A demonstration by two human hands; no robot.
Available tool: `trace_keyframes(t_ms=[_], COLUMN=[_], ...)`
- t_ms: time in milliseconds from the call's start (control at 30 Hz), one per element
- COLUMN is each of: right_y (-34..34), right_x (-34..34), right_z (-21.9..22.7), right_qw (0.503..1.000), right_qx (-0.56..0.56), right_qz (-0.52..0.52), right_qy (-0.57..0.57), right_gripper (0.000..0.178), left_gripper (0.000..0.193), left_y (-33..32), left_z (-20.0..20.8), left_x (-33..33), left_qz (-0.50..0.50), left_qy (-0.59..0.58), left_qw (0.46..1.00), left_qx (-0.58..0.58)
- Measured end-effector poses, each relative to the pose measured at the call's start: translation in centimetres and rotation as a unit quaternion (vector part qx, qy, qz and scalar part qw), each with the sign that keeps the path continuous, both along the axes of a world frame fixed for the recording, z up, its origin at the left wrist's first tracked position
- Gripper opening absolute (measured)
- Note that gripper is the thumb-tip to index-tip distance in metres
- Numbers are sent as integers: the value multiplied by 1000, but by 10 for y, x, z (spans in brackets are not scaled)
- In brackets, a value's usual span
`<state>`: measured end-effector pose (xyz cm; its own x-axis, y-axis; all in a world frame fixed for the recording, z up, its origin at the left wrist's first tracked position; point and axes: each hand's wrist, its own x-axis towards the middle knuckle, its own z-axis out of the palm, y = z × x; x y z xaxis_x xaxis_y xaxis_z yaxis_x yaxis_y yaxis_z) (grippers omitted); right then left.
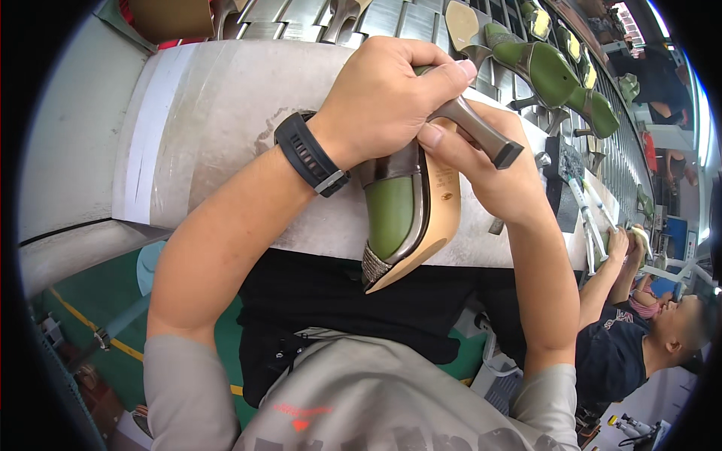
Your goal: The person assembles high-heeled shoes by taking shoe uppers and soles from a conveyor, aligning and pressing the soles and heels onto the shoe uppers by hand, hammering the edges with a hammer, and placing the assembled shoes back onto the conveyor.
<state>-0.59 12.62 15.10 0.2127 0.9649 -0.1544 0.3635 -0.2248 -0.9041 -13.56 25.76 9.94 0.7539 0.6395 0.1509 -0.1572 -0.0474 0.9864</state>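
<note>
- Basically, L hand (391,98) & R hand (500,169) are both clamped on a green high-heeled pump (391,218), center of frame, toe past the desk's (218,128) near edge.
- Tan sole (444,199) faces right, tall heel (477,131) pokes right; R thumb's by the heel base, prob. to steady the rear & leave the toe free.
- Other green pumps (553,74) sit upper right on a slatted conveyor (410,21), prob. spread for easy reach.
- Hidden: pump's rear behind L hand, most R fingers too; can't tell re: any small tool.
- Co-worker's hands (618,246), far right: held item unclear. Brown box (169,19), upper left, cut off.
</note>
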Motion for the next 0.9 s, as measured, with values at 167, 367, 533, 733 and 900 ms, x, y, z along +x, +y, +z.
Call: trace_keyframes(t_ms=[167, 367, 533, 733, 900], right_y=[-5, -12, -21, -27, -48], right_x=[-2, -17, -35, -41, -26], right_z=[-6, -15, -23, -24, -34], right_qw=[1000, 994, 988, 983, 960], right_qx=[14, 59, 108, 120, -49], right_qz=[-14, -53, -95, -134, -106], right_qy=[-7, 74, 63, 33, 255], right_gripper=[25, 32, 40, 37, 52], left_gripper=[33, 34, 35, 36, 36], left_y=[-3, -1, -3, -4, -2], left_z=[1, -1, -3, 0, -5], left_x=[6, 2, 4, 4, 1], left_qz=[-3, 10, 30, 41, 43], left_qy=[-5, 13, 4, 18, 10], left_qw=[1000, 1000, 999, 997, 999], left_qx=[-14, 19, 40, 58, 31])
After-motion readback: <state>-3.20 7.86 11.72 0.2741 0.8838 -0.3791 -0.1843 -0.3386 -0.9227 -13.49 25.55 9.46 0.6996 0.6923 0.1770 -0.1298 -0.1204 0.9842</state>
